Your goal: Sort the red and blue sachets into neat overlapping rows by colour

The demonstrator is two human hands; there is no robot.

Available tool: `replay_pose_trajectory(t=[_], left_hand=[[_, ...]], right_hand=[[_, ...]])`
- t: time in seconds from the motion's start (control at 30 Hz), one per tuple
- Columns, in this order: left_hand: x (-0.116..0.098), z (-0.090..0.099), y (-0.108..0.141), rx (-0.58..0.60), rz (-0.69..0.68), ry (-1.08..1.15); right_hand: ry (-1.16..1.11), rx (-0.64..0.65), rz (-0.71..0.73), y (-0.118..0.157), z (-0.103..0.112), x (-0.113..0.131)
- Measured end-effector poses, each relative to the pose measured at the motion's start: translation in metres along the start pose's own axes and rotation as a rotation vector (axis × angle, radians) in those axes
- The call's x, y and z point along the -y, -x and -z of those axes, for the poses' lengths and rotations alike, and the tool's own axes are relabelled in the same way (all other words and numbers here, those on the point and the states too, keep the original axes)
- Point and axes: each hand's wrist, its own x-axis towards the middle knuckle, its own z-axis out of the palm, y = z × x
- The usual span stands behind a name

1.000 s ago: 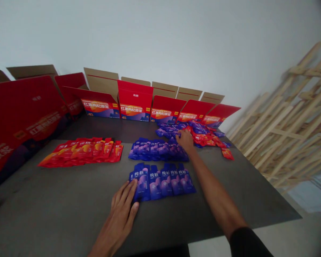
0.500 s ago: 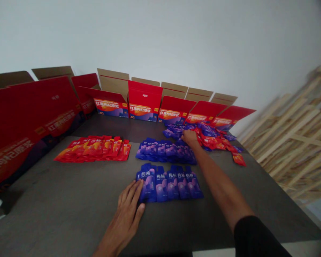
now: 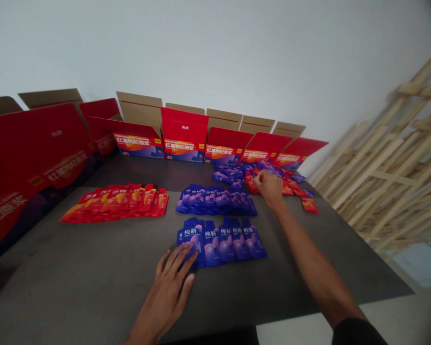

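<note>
Blue sachets (image 3: 212, 244), red cartons (image 3: 184, 132), leaning wooden slats (image 3: 388, 176)

Packing workroom of some kind, bare and unfurnished like a stockroom rather than a home: plain white wall (image 3: 215, 52), long dark counter (image 3: 75, 268), a row of open red printed cartons (image 3: 184, 134) along its back edge, blue foil sachets (image 3: 215, 242) and red foil sachets (image 3: 115, 203) laid out in batches, and pale wooden slat frames (image 3: 391, 163) leaning nearby.

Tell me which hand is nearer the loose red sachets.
Right. The right hand is at the loose red sachets; the left hand rests on the front blue sachets, well short of them.
</note>
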Motion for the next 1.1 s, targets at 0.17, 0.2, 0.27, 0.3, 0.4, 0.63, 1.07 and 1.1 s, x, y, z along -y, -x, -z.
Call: replay_pose_trajectory(t=[0.17, 0.2, 0.27, 0.3, 0.4, 0.63, 1.07, 1.1], left_hand=[[0.001, -0.001, -0.001, -0.015, -0.001, 0.016], [0.001, -0.001, -0.001, -0.015, -0.001, 0.020], [0.001, -0.002, 0.000, -0.011, 0.000, 0.030], [0.002, -0.002, 0.000, -0.010, 0.000, 0.034], [0.002, -0.004, 0.001, -0.005, 0.004, 0.037], [0.000, -0.003, -0.001, -0.025, -0.010, 0.042], [-0.002, 0.000, 0.000, -0.025, -0.005, 0.065], [-0.002, 0.001, 0.000, -0.023, -0.013, 0.066]], right_hand=[[-0.268, -0.307, 0.324, 0.085, 0.030, 0.022], [-0.317, -0.336, 0.404, 0.103, 0.036, 0.030], [-0.381, -0.364, 0.524, 0.138, 0.046, 0.048], [-0.403, -0.366, 0.573, 0.153, 0.050, 0.057], [-0.446, -0.327, 0.670, 0.187, 0.052, 0.080], [-0.384, -0.188, 0.754, 0.223, 0.025, 0.108], [-0.510, 0.037, 0.744, 0.224, 0.038, 0.107], [-0.539, 0.052, 0.716, 0.218, 0.042, 0.105]])
